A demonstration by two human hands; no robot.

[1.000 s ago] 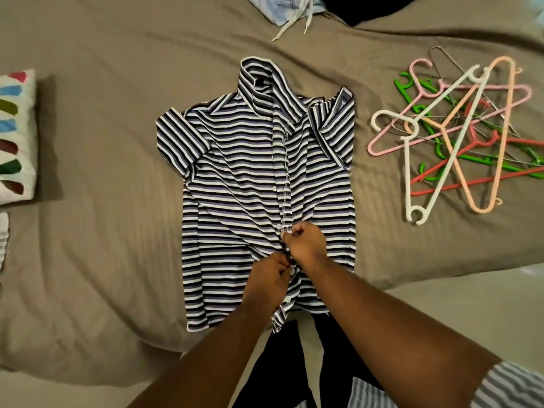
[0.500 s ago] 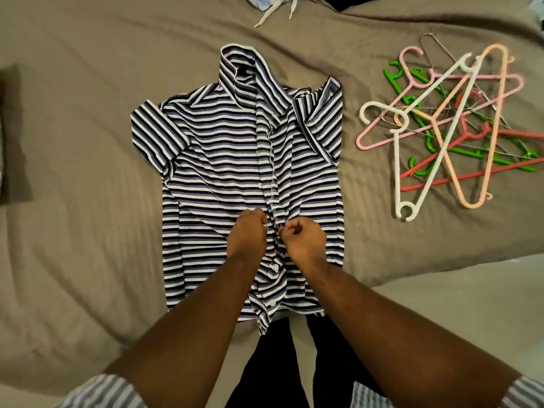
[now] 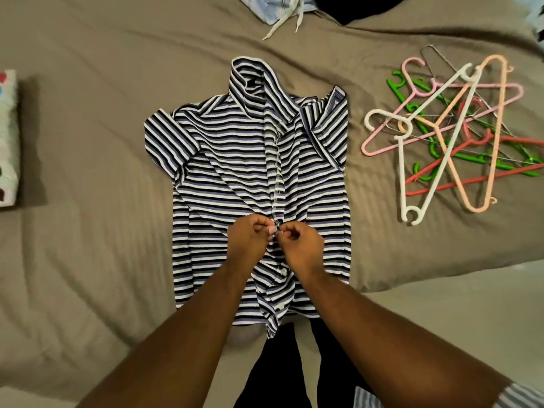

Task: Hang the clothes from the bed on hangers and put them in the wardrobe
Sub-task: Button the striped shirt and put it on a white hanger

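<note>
A striped short-sleeved shirt in black, white and blue lies flat on the brown bed, collar away from me, its hem hanging over the near edge. My left hand and my right hand meet at the shirt's button placket about halfway down. Each pinches the placket fabric with thumb and fingertips. A heap of plastic hangers in white, pink, peach, red and green lies on the bed to the right of the shirt.
A light blue garment with white drawstrings and a dark garment lie at the far edge of the bed. A white cushion with coloured patches sits at the far left. Pale floor shows at the lower right.
Both hands moved up the placket from near the hem to about its middle. The camera view shifted slightly; the shirt and hangers stayed put.
</note>
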